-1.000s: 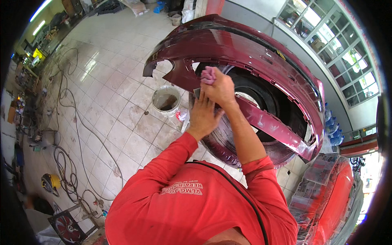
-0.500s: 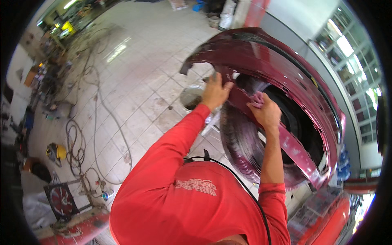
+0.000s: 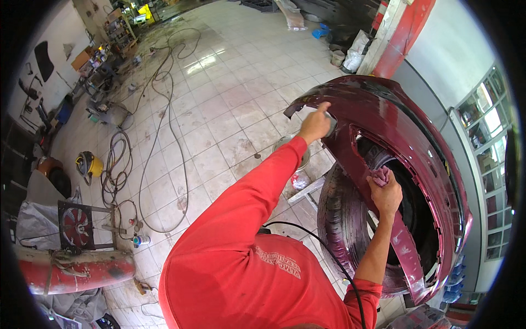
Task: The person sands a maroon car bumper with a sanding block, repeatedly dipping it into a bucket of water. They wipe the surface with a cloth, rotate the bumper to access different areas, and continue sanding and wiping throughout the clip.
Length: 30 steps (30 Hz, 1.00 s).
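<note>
A dark red car bumper [image 3: 378, 109] leans over a tyre [image 3: 335, 205] on my right. My left hand [image 3: 316, 125] is at the bumper's far left end. Its index finger points out along the edge, and the other fingers are curled around a grey, rounded pad-like piece [image 3: 331, 125] that is partly hidden. My right hand [image 3: 387, 193] is closed on a crumpled purple cloth [image 3: 380, 176], held at the bumper's lower strip beside the large opening. Whether the cloth touches the paint, I cannot tell.
A bucket [image 3: 303, 159] stands on the tiles below my left forearm. Hoses [image 3: 159, 131] snake over the floor to the left, near a yellow machine [image 3: 90, 164] and a red-bladed fan [image 3: 76, 226]. A black cord [image 3: 329, 249] crosses my body. A windowed wall rises at right.
The whole view has shifted, so the bumper sits lower and farther right. My left hand has gone from spread fingers to a pointed index finger. My right hand still grips the cloth.
</note>
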Available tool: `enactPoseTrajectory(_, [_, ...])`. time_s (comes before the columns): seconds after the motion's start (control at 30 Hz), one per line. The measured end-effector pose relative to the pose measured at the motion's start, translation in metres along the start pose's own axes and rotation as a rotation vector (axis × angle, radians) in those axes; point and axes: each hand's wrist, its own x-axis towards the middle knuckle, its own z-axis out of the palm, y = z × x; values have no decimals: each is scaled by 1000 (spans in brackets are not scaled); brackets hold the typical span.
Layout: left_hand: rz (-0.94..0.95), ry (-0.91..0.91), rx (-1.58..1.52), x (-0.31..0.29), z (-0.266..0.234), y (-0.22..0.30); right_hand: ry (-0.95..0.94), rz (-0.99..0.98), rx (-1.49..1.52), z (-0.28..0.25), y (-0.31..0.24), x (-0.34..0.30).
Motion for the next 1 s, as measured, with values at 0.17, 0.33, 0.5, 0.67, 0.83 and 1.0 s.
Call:
enactPoseTrajectory(0.17, [-30,282,-188,5,-19,-121,-44,-18,31,7,-23,5])
enactPoseTrajectory(0.33, [-428,79,-721,-24,-25,-58,-25,44,-16,2,-2,2])
enactPoseTrajectory(0.5, [360,363,-108,5,0,-65,20,-46,22,10,-20,5])
enactPoseTrajectory(0.67, [426,98,169,-93,64,-2,57,-51,25,4,-5,-1])
enactPoseTrajectory(0.83, [370,40,171,-48,54,-6,39,-95,16,7,-11,-4])
enactPoseTrajectory(1.0, [402,20,252,-90,73,15,96,-88,100,13,8,-2])
